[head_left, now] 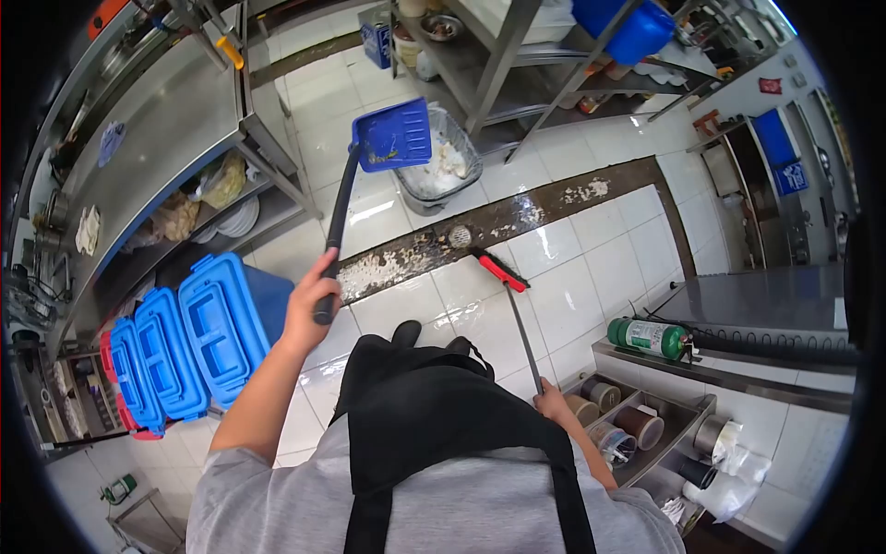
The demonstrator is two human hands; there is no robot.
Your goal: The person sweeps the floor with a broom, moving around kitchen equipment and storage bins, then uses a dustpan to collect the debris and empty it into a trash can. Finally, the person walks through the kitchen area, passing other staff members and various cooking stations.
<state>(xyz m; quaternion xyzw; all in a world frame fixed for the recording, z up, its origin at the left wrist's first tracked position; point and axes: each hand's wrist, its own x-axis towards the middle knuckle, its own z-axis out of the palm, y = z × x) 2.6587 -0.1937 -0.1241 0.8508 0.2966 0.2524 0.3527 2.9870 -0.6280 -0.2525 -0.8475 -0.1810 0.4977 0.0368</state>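
Dustpan (394, 135) and broom (501, 270) in hand over wet tile floor.
My left hand (309, 300) grips the dustpan handle, pan raised at 11 o'clock above the bin (461, 175); my right hand (552, 403) is closed on the broom handle, its head at 1 o'clock.

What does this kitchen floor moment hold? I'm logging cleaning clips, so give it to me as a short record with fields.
place: commercial kitchen, white tiled floor with a dark drain strip
left hand: grips the black handle of a blue dustpan, raised above a wire bin
right hand: holds the handle of a red-headed broom, head resting on the floor by the strip
bin contents: pale waste
nearby: blue lidded crates, green canister on a steel shelf
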